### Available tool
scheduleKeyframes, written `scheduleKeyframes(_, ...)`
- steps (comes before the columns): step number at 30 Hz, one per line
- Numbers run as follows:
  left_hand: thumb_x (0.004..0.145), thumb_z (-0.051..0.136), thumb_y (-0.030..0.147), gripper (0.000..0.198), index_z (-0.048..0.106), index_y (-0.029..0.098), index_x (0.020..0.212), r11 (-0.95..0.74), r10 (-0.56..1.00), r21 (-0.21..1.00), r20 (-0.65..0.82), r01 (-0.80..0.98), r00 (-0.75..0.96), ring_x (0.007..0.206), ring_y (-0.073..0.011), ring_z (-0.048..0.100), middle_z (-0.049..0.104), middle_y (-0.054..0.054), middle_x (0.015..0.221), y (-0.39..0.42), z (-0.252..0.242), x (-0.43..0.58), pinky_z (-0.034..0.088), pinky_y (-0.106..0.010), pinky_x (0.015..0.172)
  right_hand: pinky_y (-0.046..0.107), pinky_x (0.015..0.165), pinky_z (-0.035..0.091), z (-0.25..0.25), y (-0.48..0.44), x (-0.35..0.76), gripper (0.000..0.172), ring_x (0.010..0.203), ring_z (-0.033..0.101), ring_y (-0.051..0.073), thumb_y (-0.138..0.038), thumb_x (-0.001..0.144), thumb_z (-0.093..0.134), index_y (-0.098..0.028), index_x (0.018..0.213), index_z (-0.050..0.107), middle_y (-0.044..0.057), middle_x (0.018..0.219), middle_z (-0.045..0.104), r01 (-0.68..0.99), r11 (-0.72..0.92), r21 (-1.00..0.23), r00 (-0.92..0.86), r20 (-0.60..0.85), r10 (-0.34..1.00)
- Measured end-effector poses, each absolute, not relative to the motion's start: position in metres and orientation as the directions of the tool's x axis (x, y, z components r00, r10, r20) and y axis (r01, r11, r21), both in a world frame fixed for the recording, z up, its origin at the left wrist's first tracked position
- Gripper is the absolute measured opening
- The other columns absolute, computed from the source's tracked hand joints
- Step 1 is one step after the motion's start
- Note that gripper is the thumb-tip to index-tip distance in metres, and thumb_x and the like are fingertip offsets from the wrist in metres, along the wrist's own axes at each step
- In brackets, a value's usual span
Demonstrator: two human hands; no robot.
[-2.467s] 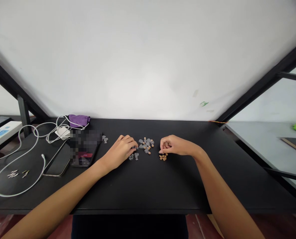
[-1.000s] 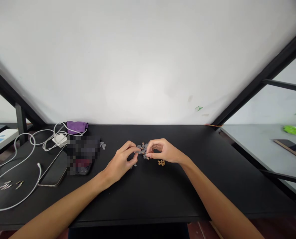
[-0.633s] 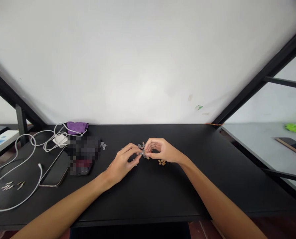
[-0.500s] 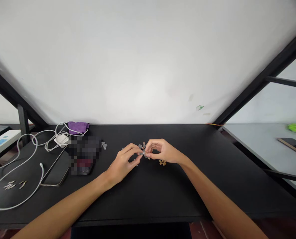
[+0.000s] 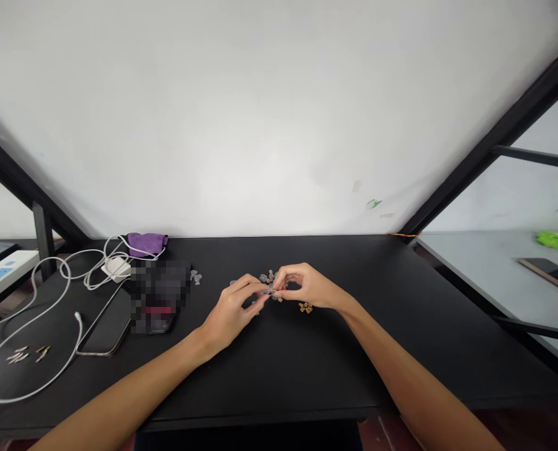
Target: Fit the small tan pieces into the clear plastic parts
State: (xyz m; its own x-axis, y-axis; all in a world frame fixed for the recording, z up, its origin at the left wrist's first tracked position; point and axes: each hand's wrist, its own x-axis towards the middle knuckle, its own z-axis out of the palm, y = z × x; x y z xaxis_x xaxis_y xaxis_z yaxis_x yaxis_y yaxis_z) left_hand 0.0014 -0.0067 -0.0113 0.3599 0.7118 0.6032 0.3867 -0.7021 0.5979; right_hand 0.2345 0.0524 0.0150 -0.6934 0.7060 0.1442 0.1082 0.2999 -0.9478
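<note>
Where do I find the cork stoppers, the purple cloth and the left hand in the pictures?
cork stoppers (image 5: 305, 307), head view, middle of the pile
purple cloth (image 5: 146, 244), head view, middle of the cloth
left hand (image 5: 232, 315), head view, back of the hand

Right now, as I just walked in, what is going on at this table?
A person is working with both hands at a black table. The left hand and the right hand meet at the fingertips above a small heap of tiny clear bottles, pinching something too small to tell. Small cork stoppers lie in a little pile beside the right hand.
</note>
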Motion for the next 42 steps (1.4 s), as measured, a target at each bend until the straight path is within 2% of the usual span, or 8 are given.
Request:
scheduleKeyframes(5,0.100,0.062,0.020,0.019,0.071,0.021,0.117,-0.714,0.699,0.573,0.609,0.402,0.374,0.087,-0.0149,0.068,0.067,-0.006,0.101,-0.006,-0.013,0.001,0.056,-0.028,0.078,0.035,0.081,0.054,0.017,0.051,0.235,0.024,0.082,0.070,0.020,-0.041,0.084,0.080,-0.018,0.087,0.073,0.005,0.087,0.072,0.137,0.333,-0.933,-0.690,0.151,0.708)
scheduleKeyframes(16,0.099,0.064,0.019,0.019,0.073,0.020,0.116,-0.722,0.690,0.554,0.610,0.414,0.389,0.085,-0.0138,0.069,0.067,-0.004,0.098,-0.003,-0.017,0.002,0.057,-0.025,0.076,0.032,0.080,0.055,0.019,0.049,0.236,0.013,0.082,0.070,0.020,-0.031,0.086,0.076,-0.018,0.083,0.073,0.004,0.085,0.075,0.245,0.421,-0.873,-0.683,0.152,0.714)
scheduleKeyframes(23,0.097,0.067,0.016,0.020,0.074,0.020,0.115,-0.727,0.685,0.555,0.628,0.405,0.369,0.085,-0.0139,0.070,0.069,-0.004,0.098,-0.005,-0.014,0.002,0.057,-0.026,0.077,0.033,0.083,0.055,0.024,0.044,0.233,0.010,0.082,0.071,0.019,-0.029,0.086,0.077,-0.019,0.087,0.075,0.003,0.084,0.075,0.204,0.378,-0.903,-0.655,0.161,0.738)
scheduleKeyframes(36,0.094,0.072,0.020,0.015,0.078,0.021,0.108,-0.705,0.707,0.624,0.657,0.337,0.261,0.086,-0.0152,0.070,0.072,-0.005,0.096,-0.004,-0.016,0.004,0.058,-0.028,0.079,0.036,0.084,0.056,0.015,0.051,0.231,0.019,0.084,0.073,0.022,-0.034,0.082,0.082,-0.016,0.089,0.079,0.007,0.087,0.078,0.169,0.296,-0.940,-0.612,0.136,0.779)
scheduleKeyframes(42,0.093,0.074,0.019,0.012,0.078,0.021,0.104,-0.686,0.725,0.644,0.648,0.339,0.235,0.085,-0.0149,0.070,0.072,-0.004,0.095,-0.005,-0.018,0.005,0.057,-0.028,0.078,0.036,0.085,0.057,0.014,0.050,0.230,0.015,0.085,0.075,0.022,-0.031,0.082,0.081,-0.016,0.086,0.080,0.008,0.087,0.079,0.162,0.243,-0.956,-0.588,0.104,0.802)
